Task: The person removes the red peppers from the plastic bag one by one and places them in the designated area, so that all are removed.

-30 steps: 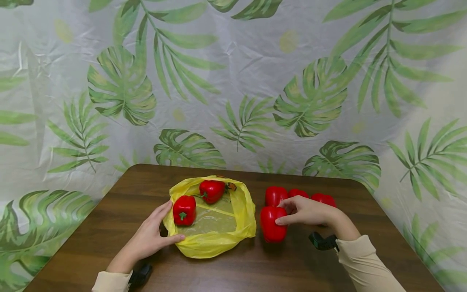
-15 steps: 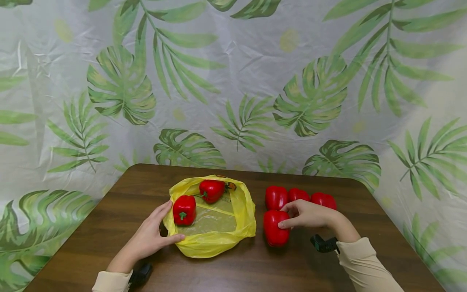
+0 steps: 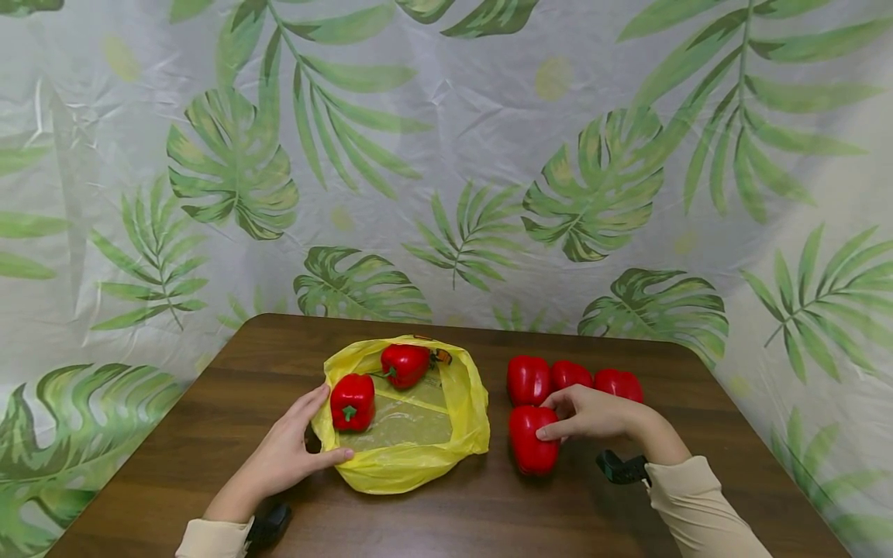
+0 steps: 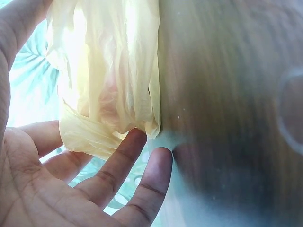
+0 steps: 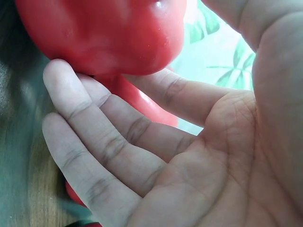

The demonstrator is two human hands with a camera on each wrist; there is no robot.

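Note:
A yellow plastic bag [image 3: 391, 473] lies with its mouth spread on the table, and two red bell peppers [image 3: 352, 403] are inside it. My left hand [image 3: 279, 453] rests against the bag's left side from outside, thumb on the near rim, fingers spread in the left wrist view [image 4: 94, 184]. On the right, my right hand [image 3: 593, 411] holds another red bell pepper [image 3: 532, 449] between thumb and fingers. In the right wrist view this pepper [image 5: 109, 33] sits above the lower fingers. Whether it touches the table is unclear.
Behind the right hand stand three more red bell peppers [image 3: 528, 377] in a row, partly hidden by it. The brown wooden table [image 3: 391, 527] ends at a leaf-patterned sheet [image 3: 474, 155] behind. Each wrist wears a dark strap device [image 3: 621, 467].
My right hand and the pepper it holds have shifted slightly right and toward me, away from the bag. The left hand and the bag have stayed put.

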